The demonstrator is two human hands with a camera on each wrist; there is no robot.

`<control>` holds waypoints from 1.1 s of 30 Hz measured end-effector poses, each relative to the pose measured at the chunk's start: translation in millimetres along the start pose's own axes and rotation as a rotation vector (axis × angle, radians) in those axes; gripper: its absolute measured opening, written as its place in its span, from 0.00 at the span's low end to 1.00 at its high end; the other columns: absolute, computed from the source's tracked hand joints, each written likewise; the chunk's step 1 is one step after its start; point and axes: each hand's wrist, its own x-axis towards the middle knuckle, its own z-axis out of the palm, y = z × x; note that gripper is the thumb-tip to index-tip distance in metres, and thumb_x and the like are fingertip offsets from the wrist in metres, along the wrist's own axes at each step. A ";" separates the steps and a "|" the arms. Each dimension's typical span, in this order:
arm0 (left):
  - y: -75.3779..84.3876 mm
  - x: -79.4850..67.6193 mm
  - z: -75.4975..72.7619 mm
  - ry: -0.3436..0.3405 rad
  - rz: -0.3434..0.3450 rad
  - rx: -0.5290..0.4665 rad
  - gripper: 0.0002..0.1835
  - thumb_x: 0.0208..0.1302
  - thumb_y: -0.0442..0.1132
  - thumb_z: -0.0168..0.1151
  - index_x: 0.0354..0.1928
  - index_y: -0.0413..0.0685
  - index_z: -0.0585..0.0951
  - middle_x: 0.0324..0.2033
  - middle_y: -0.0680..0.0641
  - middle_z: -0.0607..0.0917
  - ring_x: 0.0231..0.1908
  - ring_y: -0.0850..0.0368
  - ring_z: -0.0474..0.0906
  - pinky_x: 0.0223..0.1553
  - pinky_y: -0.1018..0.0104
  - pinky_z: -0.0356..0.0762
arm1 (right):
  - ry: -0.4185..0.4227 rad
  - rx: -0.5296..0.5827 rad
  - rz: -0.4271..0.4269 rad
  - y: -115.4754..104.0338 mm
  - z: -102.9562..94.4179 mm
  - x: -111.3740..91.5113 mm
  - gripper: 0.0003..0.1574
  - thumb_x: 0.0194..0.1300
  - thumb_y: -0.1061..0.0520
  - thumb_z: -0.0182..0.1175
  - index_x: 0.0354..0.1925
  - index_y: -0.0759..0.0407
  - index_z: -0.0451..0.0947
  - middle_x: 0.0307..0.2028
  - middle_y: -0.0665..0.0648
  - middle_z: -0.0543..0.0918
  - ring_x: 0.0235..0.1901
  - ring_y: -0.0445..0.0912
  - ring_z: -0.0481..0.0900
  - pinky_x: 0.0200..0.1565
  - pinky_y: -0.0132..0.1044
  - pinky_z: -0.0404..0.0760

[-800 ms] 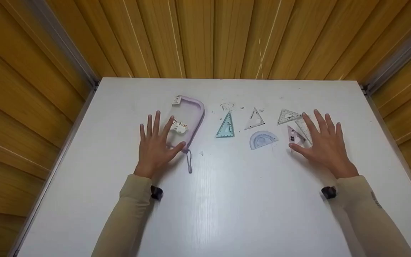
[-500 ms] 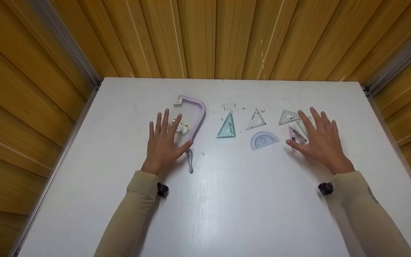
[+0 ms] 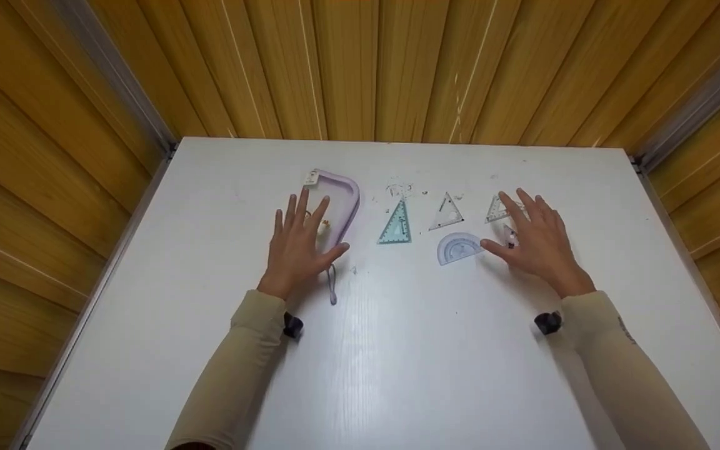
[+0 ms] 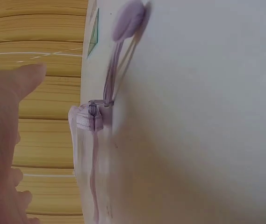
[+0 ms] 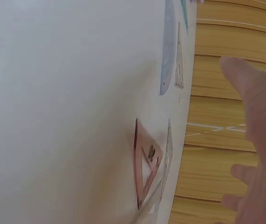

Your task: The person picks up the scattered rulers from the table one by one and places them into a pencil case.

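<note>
My left hand [image 3: 297,250], fingers spread, hovers over a clear zippered pencil case [image 3: 349,215] with lilac trim and covers part of it. The case's zipper and lilac pull cord [image 4: 111,79] show in the left wrist view. Over at the right, my right hand [image 3: 538,244] is also spread and holds nothing. Beneath it lie a pink set square [image 5: 147,163] and clear set squares [image 3: 494,209], partly hidden by the fingers. The right thumb overlaps the edge of a blue protractor [image 3: 458,249] in the head view.
Between the hands lie a teal set square [image 3: 396,225] and a clear triangle [image 3: 447,212]. Small dark marks [image 3: 399,189] dot the white table [image 3: 397,362] behind them. A slatted wooden wall [image 3: 347,69] rises beyond the table's far edge.
Both hands have moved inward, the left one to the right and the right one to the left. The case, set squares and protractor stay where they lay.
</note>
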 end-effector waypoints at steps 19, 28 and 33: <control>7.0 16.0 7.0 0.011 0.034 -0.074 0.40 0.67 0.55 0.69 0.78 0.61 0.65 0.73 0.37 0.68 0.65 0.34 0.73 0.55 0.38 0.77 | -0.043 0.096 -0.047 -49.7 18.9 23.5 0.56 0.64 0.29 0.65 0.81 0.41 0.53 0.80 0.62 0.53 0.77 0.67 0.47 0.70 0.71 0.45; 6.3 19.6 8.8 -0.015 0.049 -0.121 0.37 0.67 0.47 0.70 0.76 0.59 0.68 0.72 0.36 0.70 0.66 0.34 0.72 0.50 0.39 0.80 | -0.036 0.180 -0.039 -74.2 31.1 31.7 0.55 0.65 0.34 0.67 0.81 0.43 0.55 0.79 0.61 0.56 0.76 0.65 0.51 0.71 0.68 0.49; 9.3 22.0 8.6 -0.059 0.033 -0.134 0.36 0.68 0.44 0.69 0.76 0.59 0.69 0.72 0.38 0.71 0.67 0.36 0.71 0.58 0.39 0.76 | -0.049 0.206 -0.037 -83.9 38.7 33.0 0.54 0.65 0.36 0.68 0.80 0.44 0.56 0.78 0.61 0.58 0.76 0.64 0.53 0.71 0.67 0.50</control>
